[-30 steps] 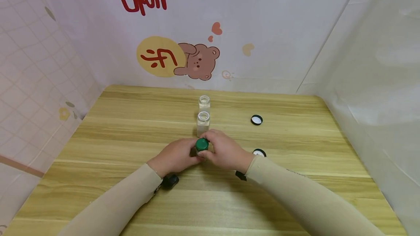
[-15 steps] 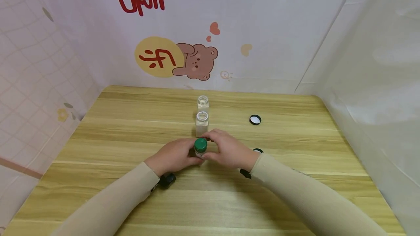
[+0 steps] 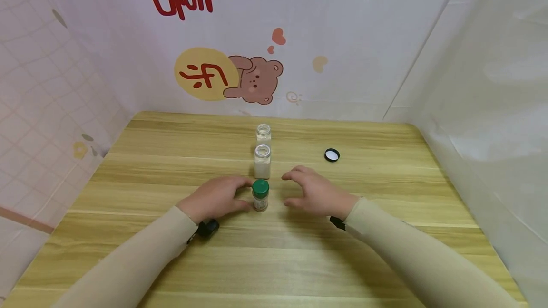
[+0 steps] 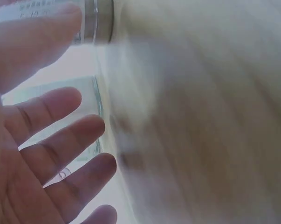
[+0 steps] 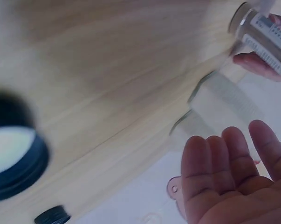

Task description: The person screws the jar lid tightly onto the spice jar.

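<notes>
A small spice jar [image 3: 260,196] with a green cap and a printed label stands upright on the table. My left hand [image 3: 217,197] is just left of it, fingers and thumb spread apart on its near side. In the left wrist view the thumb overlaps the jar's label [image 4: 35,11], and the other fingers [image 4: 61,144] are loosely extended. My right hand [image 3: 318,195] is held to the right of the jar, a gap between them, with nothing in its relaxed fingers [image 5: 219,163]. Behind the jar, two lidless clear glass jars [image 3: 262,163] with pale contents stand in line.
A black lid [image 3: 332,155] with a white liner lies at the back right of the wooden table [image 3: 171,156]. Another dark lid [image 5: 19,154] shows large and blurred in the right wrist view; the right arm hides it from the head view. A white printed sheet [image 3: 342,23] hangs behind.
My right hand has let go of the green-capped jar and moved right. My left hand has loosened and drawn slightly left. The jar now stands free on the table.
</notes>
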`<state>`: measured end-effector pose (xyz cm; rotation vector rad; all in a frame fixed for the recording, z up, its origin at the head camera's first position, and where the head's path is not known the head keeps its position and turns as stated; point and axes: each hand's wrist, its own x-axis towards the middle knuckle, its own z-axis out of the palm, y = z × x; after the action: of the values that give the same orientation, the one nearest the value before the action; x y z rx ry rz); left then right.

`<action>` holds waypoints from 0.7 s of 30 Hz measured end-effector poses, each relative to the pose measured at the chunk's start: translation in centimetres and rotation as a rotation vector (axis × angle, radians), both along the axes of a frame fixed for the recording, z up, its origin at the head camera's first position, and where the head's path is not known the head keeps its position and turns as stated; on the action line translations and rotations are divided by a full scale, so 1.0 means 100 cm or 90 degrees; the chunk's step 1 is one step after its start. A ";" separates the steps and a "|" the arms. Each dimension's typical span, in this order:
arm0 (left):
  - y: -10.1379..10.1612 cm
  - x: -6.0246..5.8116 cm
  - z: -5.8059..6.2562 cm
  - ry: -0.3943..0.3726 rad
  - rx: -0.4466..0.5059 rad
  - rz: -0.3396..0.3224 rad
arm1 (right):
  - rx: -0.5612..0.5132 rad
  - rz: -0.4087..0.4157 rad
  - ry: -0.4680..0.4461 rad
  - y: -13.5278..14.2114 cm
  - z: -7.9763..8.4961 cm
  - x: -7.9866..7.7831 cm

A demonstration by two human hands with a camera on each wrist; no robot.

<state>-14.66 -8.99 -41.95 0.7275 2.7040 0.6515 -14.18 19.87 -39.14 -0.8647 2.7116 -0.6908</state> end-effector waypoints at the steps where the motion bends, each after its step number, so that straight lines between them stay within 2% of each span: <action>1: -0.001 -0.001 0.001 0.000 -0.004 0.004 | 0.010 -0.003 0.003 0.003 0.001 0.000; 12: -0.008 -0.016 0.009 -0.004 -0.028 0.041 | 0.084 -0.036 0.025 0.042 -0.002 -0.003; 21: -0.004 -0.031 0.009 -0.024 -0.020 0.057 | 0.140 -0.041 0.005 0.067 -0.008 -0.004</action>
<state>-17.74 -9.36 -41.07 0.5832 2.7196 0.6344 -14.53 26.58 -39.98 -0.7323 2.7664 -0.3896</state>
